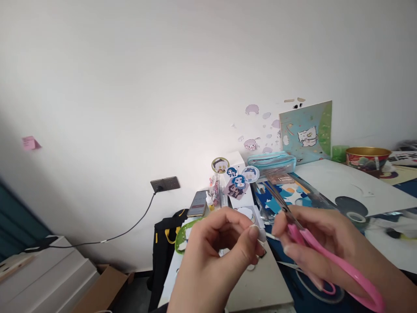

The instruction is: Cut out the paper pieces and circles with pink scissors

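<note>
Pink-handled scissors (314, 244), clamped by fingers of the right hand (339, 230). Left of the scissors, fingers of the left hand (216, 261) pinch a small white piece (262, 235), best held steady, fingertips clear of the blades (277, 196).

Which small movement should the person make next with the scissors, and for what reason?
Probably bring the pink-handled scissors closer to the small pale piece: the left hand pinches it, while the right hand holds the scissors with their blades apart from it.
</note>
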A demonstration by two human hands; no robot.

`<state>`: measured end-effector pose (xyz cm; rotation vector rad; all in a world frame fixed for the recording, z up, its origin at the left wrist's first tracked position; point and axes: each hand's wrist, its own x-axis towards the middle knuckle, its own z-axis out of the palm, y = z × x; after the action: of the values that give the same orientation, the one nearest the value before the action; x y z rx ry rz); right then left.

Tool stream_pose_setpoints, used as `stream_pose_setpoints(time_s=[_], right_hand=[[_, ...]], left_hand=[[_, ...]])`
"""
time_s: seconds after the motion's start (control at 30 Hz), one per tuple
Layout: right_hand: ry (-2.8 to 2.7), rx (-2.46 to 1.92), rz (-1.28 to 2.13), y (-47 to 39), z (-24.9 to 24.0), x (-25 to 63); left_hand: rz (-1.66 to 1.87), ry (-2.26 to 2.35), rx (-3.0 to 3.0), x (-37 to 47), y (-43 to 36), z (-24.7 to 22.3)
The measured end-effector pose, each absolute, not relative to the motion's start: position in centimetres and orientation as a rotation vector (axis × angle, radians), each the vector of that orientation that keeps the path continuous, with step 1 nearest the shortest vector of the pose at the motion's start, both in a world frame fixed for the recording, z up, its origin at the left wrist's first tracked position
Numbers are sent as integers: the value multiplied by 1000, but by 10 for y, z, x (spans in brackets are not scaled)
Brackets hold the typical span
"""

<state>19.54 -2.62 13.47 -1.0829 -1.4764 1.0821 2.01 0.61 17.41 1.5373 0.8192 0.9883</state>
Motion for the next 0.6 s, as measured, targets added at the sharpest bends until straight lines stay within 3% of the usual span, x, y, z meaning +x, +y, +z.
stream_pose_setpoints(time_s=[0.13,0.6], right_hand=[[-1480,-1074,1083,-28,141,201],[-1867,-1191,113,-33,143,219]], left_hand=[[863,920,1816,27,9,170],[881,1109,2187,57,-6,149]])
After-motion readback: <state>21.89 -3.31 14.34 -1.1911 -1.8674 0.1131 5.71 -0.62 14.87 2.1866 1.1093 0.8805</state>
